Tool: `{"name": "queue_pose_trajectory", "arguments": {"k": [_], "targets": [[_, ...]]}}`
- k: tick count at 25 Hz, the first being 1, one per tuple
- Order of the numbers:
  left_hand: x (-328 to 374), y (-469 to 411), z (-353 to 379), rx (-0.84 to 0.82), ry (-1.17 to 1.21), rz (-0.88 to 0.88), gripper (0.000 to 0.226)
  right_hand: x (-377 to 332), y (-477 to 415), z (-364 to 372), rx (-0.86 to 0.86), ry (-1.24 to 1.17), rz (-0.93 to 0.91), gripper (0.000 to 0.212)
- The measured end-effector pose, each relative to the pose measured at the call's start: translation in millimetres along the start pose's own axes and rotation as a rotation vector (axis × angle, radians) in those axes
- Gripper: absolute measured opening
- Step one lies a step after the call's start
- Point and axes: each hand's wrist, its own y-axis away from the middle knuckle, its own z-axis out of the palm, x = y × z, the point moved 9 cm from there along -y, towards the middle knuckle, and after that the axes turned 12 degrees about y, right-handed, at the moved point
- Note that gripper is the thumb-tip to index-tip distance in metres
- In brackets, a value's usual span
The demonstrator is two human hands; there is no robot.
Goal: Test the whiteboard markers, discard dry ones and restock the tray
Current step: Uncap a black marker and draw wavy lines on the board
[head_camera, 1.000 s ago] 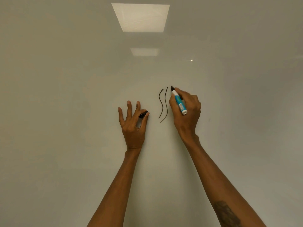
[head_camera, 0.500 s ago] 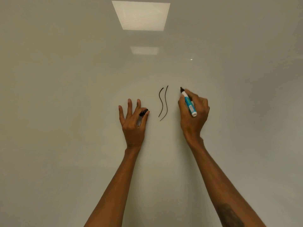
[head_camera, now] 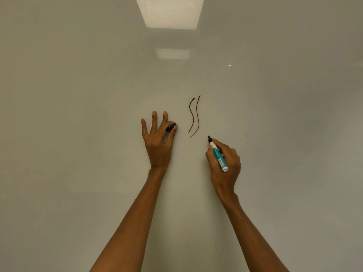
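Note:
A glossy whiteboard point(head_camera: 78, 134) fills the view. Two wavy black lines point(head_camera: 194, 116) are drawn on it near the centre. My right hand point(head_camera: 225, 165) grips a white and blue marker point(head_camera: 219, 157), uncapped, its black tip pointing up-left, below and to the right of the lines. Whether the tip touches the board I cannot tell. My left hand point(head_camera: 159, 138) rests flat on the board left of the lines, fingers spread, with the black marker cap point(head_camera: 171, 127) pinched between thumb and forefinger.
Two ceiling light panels are reflected in the board, a bright panel reflection point(head_camera: 170, 11) at the top and a fainter panel reflection point(head_camera: 172, 53) below it. No tray or other markers are in view.
My right hand has carried the marker from beside the top of the lines out to the right, then down below them. No new stroke appears. The left hand stays put.

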Motion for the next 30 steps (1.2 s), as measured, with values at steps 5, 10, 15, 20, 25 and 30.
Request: {"name": "queue_pose_trajectory", "arguments": {"k": [5, 10, 15, 20, 25, 30], "targets": [[-2, -1, -2, -0.099, 0.142, -0.141, 0.024, 8, 19, 11, -0.259, -0.586, 0.456, 0.022], [-9, 8, -20, -0.063, 0.451, -0.596, 0.027, 0, 50, 30, -0.402, -0.886, 0.745, 0.026], [-6, 39, -62, 0.093, 0.626, -0.848, 0.026, -23, 94, 50, -0.533, -1.016, 0.861, 0.03], [-18, 81, -89, 0.255, 0.777, -1.078, 0.031, -48, 126, 64, -0.612, -1.021, 0.864, 0.028], [-25, 109, -111, 0.286, 0.794, -1.185, 0.036, -66, 150, 78, -0.676, -0.946, 0.817, 0.018], [-26, 128, -128, 0.255, 0.774, -1.215, 0.037, -75, 174, 92, -0.702, -0.885, 0.821, 0.015]]}}
